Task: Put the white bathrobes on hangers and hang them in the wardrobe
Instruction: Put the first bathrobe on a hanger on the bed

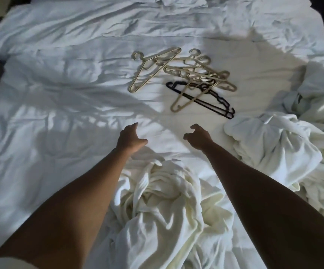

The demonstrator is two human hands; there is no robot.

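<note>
Nearest the camera, one crumpled white bathrobe (163,206) is seen bunched on the bed (60,113), lying between the two outstretched bare forearms. A second white bathrobe (277,152) is heaped at the right side of the bed, just beside the right forearm. More white fabric (320,98) is piled behind it at the right edge; whether it is another robe cannot be told.

Left hand (129,137) is held over the duvet past the near robe, fingers loosely extended, thumb spread, nothing gripped. Right hand (197,137) is held level with it, fingers loosely curled, grip empty. Both hands are kept apart from each other and short of the hangers.

Further up the bed, a tangled pile of beige hangers (184,72) is laid on the duvet, well beyond the hands. A black hanger (205,100) is lying partly under the beige ones, its lower end near the right robe. Rumpled pillows (182,0) are seen at the far edge.
</note>
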